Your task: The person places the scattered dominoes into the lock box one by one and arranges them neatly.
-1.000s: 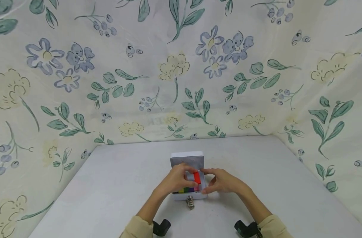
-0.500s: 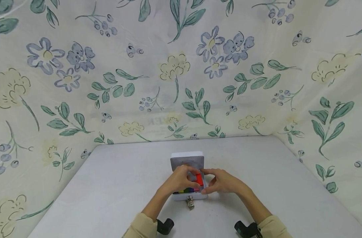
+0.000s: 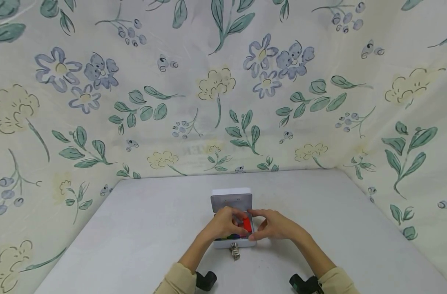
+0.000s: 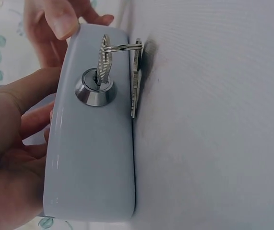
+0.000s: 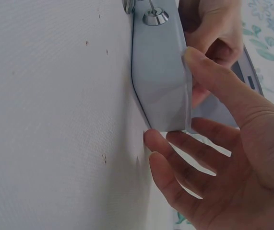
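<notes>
A small light-grey metal lock box [image 3: 227,244] stands on the table with its lid [image 3: 231,202] raised at the back. My left hand [image 3: 223,222] reaches down into it, thumb and fingers about a red block [image 3: 247,224] at the box's right side. Other coloured pieces lie low in the box, mostly hidden under that hand. My right hand [image 3: 275,223] holds the box's right end. In the right wrist view its thumb [image 5: 213,72] presses the front rim, with fingers spread along the end wall. Keys [image 4: 105,60] on a ring sit in the front lock [image 4: 96,88].
The white table [image 3: 153,212] runs back to a floral cloth [image 3: 216,81] that hangs behind and at both sides. Black wrist camera mounts [image 3: 206,281] sit near the cream sleeves [image 3: 177,279]. Small dark specks mark the tabletop near the box.
My left hand has moved slightly right and lower in the box, and the red block has shifted right with it toward the side wall. The right hand keeps its place.
</notes>
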A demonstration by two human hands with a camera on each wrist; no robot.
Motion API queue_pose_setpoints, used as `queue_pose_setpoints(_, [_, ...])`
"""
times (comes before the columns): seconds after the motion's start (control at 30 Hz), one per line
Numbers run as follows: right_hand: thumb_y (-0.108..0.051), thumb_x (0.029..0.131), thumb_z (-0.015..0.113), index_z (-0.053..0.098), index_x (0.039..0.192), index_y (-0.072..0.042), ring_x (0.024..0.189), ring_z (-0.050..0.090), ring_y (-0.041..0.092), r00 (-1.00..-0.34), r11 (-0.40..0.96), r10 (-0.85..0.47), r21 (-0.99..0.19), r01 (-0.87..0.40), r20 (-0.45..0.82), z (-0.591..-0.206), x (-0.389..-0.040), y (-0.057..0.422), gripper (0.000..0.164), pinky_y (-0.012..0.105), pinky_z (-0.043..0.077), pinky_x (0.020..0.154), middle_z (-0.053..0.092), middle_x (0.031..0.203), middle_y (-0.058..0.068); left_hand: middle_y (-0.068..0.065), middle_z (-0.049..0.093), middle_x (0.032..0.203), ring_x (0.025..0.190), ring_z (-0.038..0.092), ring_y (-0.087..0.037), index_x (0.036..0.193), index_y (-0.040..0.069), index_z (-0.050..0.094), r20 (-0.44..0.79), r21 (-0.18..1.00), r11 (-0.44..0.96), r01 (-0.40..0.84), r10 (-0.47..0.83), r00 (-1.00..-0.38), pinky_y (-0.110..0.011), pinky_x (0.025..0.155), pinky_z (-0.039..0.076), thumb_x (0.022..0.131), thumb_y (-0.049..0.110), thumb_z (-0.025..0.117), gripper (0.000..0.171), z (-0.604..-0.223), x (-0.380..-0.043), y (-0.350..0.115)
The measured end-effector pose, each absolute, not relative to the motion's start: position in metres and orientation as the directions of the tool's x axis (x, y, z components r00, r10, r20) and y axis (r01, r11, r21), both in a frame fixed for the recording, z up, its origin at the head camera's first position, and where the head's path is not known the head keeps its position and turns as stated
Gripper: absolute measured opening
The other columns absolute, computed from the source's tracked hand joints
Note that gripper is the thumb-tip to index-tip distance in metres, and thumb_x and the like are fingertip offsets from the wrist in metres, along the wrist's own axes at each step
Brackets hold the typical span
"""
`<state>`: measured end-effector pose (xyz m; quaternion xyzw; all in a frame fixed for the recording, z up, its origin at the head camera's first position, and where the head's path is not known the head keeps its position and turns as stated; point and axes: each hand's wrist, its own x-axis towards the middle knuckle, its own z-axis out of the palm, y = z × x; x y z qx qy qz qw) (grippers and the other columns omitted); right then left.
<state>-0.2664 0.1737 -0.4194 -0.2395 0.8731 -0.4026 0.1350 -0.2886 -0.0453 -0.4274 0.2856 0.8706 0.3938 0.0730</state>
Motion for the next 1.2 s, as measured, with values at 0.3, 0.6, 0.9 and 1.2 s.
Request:
queue_pose_setpoints(0.3, [-0.032,0.078,0.083,0.047,0.145,-0.007,0.079,0.061,0.016,-0.857,0.577,-0.512,-0.761,-0.295,-0.057,-0.419,-0.265,0.173,0.080,0.023,0.050,0.064,0.057,0.134,0.017,-0.007,0.072,0.099,0.071,0.055,-0.008,0.109,0.004,0.073,0.090,0.740,0.514,0.433,0.563,-0.822,-0.014,0.062,0.051,0.076,0.013,0.084,0.036,-0.435,-0.290,-0.046])
queue_pose_setpoints(0.6, [-0.032,0.078,0.083,0.047,0.145,-0.007,0.079,0.061,0.016,-0.856,0.571,-0.514,-0.767,-0.292,-0.056,-0.420,-0.266,0.173,0.080,0.024,0.050,0.063,0.058,0.130,0.016,-0.007,0.071,0.096,0.070,0.054,-0.006,0.107,0.002,0.073,0.101,0.749,0.497,0.438,0.567,-0.817,-0.014,0.061,0.050,0.074,0.011,0.084,0.036,-0.437,-0.290,-0.045])
queue_pose_setpoints(0.9, [-0.031,0.078,0.083,0.046,0.145,-0.006,0.079,0.061,0.016,-0.851,0.564,-0.523,-0.768,-0.303,-0.049,-0.420,-0.265,0.173,0.080,0.024,0.049,0.062,0.058,0.130,0.016,-0.007,0.071,0.094,0.068,0.052,-0.005,0.106,0.002,0.074,0.113,0.733,0.498,0.463,0.582,-0.805,-0.014,0.061,0.048,0.076,0.009,0.083,0.032,-0.437,-0.289,-0.045])
queue_pose_setpoints(1.2, [-0.031,0.079,0.082,0.046,0.145,-0.006,0.078,0.061,0.016,-0.853,0.573,-0.519,-0.762,-0.300,-0.054,-0.418,-0.266,0.171,0.080,0.024,0.048,0.061,0.064,0.107,0.012,-0.007,0.070,0.096,0.069,0.049,-0.002,0.107,0.003,0.074,0.132,0.704,0.507,0.498,0.595,-0.793,-0.013,0.061,0.045,0.076,0.011,0.083,0.033,-0.439,-0.290,-0.044])
